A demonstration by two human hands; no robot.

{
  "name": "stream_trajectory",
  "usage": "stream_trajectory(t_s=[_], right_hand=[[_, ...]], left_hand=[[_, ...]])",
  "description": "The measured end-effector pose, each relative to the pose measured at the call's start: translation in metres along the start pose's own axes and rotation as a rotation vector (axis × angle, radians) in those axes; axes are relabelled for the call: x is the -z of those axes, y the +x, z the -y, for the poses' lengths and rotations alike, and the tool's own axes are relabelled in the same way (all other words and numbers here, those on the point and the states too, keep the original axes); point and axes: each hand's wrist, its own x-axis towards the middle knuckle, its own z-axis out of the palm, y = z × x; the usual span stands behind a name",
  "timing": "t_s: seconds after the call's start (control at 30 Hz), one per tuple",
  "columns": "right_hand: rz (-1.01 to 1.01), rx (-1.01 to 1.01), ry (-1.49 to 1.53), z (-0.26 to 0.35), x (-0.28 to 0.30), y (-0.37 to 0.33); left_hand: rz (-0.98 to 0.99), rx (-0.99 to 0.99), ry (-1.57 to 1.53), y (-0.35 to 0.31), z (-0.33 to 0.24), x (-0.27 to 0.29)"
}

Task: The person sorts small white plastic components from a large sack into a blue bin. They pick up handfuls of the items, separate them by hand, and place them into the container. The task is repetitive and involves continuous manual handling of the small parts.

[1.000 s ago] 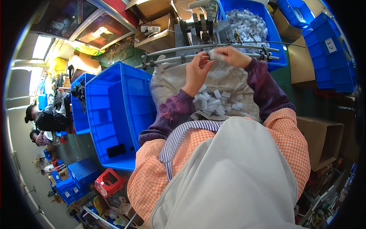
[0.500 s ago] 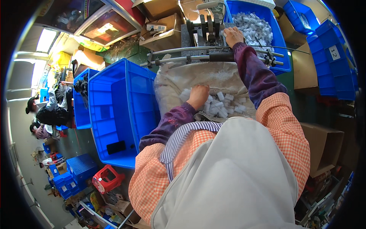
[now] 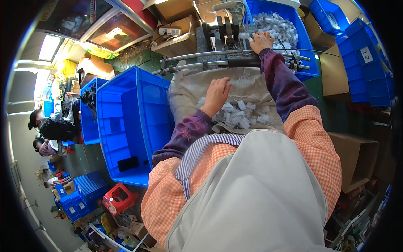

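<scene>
My left hand (image 3: 216,96) is raised over the cloth (image 3: 189,86), its fingers stretched forward and its thumb apart; nothing shows in it. Below it on the cloth lies a loose heap of small white bristled brush pieces (image 3: 240,118). At the machine (image 3: 228,31), my right hand (image 3: 262,42) rests with fingers spread on the right side of the metal block. One white brush piece (image 3: 244,36) sits at the machine just left of that thumb. What lies under the right palm is hidden.
A blue bin (image 3: 275,27) full of white pieces stands beyond my right hand. Steel rails (image 3: 197,63) cross in front of the machine. To the left stands a large blue crate (image 3: 121,126) with a dark flat object inside. A red stool (image 3: 119,198) and cardboard boxes (image 3: 352,161) stand around.
My left hand has lifted from the heap and moved forward, its fingers opening out. My right hand has shifted slightly right and spread, showing the white brush piece at the machine.
</scene>
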Motion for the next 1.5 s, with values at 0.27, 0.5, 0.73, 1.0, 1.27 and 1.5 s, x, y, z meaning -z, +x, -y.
stream_trajectory(t_s=[0.27,0.5,0.73,1.0,1.27,1.5], right_hand=[[-0.002,-0.003,-0.003,0.03,-0.009,-0.004],[-0.004,0.025,0.008,0.067,-0.01,-0.005],[0.031,0.03,-0.05,0.022,-0.002,-0.005],[0.135,-0.011,-0.187,-0.031,0.016,0.025],[0.246,0.212,0.445,-0.043,0.066,-0.036],[0.498,0.446,0.901,-0.009,0.054,-0.049]], left_hand=[[-0.114,0.086,-0.136,0.009,-0.017,0.008],[-0.136,0.072,-0.11,0.008,-0.013,0.006],[-0.126,0.174,-0.281,0.012,-0.019,0.018],[-0.11,0.17,-0.469,0.02,-0.032,0.013],[-0.159,0.101,-0.522,0.038,-0.043,0.004],[-0.075,0.092,-0.37,0.039,-0.043,-0.002]])
